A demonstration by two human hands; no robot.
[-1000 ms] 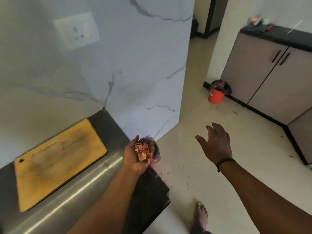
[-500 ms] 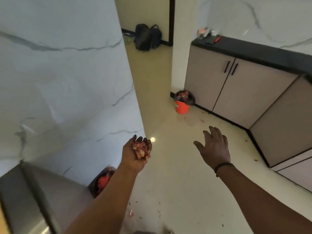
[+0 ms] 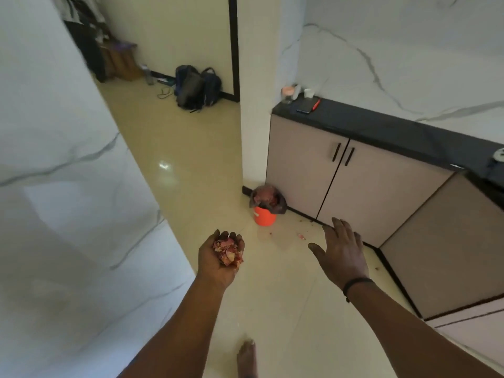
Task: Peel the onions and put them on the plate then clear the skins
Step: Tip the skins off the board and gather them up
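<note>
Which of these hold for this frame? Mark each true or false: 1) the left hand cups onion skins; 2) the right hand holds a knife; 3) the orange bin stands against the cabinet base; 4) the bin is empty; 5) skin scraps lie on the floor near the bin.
1) True: the left hand cups a heap of onion skins.
2) False: the right hand is open and holds nothing.
3) True: the orange bin stands by the cabinet base, beside the pillar.
4) False: its dark liner already holds reddish skins.
5) True: small scraps lie on the floor nearby.

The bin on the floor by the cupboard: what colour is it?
Orange, lined with a dark bag; the bin shows in the head view.
</note>
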